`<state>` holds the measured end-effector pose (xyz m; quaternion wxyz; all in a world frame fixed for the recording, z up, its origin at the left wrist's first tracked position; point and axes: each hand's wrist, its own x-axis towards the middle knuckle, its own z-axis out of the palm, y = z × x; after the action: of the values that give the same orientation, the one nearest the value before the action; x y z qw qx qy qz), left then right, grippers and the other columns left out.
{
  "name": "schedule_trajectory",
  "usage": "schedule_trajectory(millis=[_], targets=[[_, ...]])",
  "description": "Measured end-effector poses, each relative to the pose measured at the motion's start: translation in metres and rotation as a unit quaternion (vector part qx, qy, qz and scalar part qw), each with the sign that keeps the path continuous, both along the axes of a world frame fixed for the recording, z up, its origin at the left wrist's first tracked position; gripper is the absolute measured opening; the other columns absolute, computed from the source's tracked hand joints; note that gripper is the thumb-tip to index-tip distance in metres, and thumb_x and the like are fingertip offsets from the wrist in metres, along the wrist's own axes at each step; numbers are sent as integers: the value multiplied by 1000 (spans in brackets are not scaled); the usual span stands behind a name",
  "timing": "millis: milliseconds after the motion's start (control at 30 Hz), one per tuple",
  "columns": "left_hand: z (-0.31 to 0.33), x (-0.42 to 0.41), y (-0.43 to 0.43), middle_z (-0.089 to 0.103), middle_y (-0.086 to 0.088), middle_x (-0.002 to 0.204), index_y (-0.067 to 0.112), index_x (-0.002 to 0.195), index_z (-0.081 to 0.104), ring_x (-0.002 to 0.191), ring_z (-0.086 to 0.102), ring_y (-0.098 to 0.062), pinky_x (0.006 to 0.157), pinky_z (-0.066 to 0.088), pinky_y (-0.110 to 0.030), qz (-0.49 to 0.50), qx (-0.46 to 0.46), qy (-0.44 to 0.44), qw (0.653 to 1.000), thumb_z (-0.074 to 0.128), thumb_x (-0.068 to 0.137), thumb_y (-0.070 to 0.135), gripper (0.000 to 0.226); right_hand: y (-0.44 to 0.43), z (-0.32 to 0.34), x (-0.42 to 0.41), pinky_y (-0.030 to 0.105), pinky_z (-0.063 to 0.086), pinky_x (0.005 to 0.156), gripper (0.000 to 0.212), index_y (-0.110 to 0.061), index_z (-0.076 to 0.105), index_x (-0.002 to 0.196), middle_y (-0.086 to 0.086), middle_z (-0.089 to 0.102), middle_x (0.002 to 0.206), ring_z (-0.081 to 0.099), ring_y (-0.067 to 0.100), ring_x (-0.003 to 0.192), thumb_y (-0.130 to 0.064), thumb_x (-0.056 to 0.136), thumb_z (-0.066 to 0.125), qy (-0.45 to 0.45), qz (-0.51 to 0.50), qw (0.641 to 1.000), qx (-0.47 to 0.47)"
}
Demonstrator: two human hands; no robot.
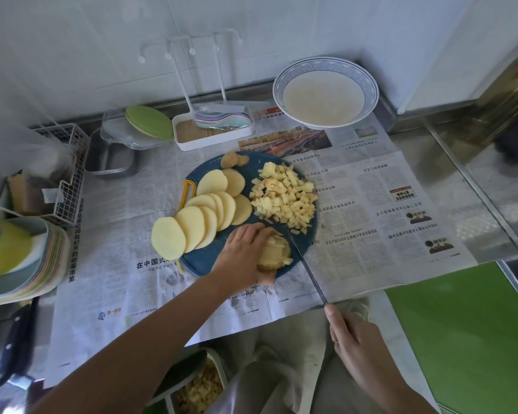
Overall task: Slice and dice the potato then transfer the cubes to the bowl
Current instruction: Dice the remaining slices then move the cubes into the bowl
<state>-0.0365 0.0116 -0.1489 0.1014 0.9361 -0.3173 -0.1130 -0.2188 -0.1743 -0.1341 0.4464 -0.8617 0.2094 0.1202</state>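
- The left hand [245,255] curls over a small stack of pale yellow potato slices [274,255], holding it down at the near edge of the round blue cutting board [204,259].
- The right hand [356,345] grips the handle of a thin-bladed knife [307,267], whose tip lies against the stack's right side.
- A heap of diced potato cubes [284,198] lies on the board's far right.
- Fanned round potato slices [204,216] lie on its left.
- The white bowl with a blue patterned rim [371,94] stands well beyond the board, on spread newspaper [371,204].

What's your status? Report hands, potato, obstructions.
Left hand holds potato stack on board. Right hand grips knife, blade at stack. Cubes piled on board, none seen in bowl. Nothing blocks bowl.
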Motion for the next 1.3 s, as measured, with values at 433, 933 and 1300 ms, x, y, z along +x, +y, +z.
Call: schedule_trajectory(millis=[433, 933, 1300], targets=[[-8, -14, -2, 33, -1, 139, 25, 143, 35, 131, 25, -20, 114, 8, -31, 93, -66, -19, 993, 68, 73, 52, 82, 9, -7, 5, 29, 35, 55, 57, -20, 35, 50, -2, 37, 44, 39, 8, 42, -58, 93, 31, 7, -1, 1000, 23], [-21, -30, -6, 37, -9, 132, 17, 139, 42, 121, 27, -23, 110, 21, -37, 184, -122, -32, 975, 73, 69, 45, 82, 28, 16, 41, 22, 31, 53, 60, -15, 34, 51, -3, 35, 46, 39, 9, 46, -46, 102, 25, 44, 39, 998, 15], [-30, -35, -10, 52, -12, 126, 4, 135, 46, 117, 39, -27, 103, 38, -48, 201, -147, -92, 964, 67, 63, 47, 87, 34, 20, 43, 20, 32, 53, 57, -15, 37, 55, -3, 40, 52, 40, 7, 50, -47, 101, 24, 37, 55, 998, -5]])
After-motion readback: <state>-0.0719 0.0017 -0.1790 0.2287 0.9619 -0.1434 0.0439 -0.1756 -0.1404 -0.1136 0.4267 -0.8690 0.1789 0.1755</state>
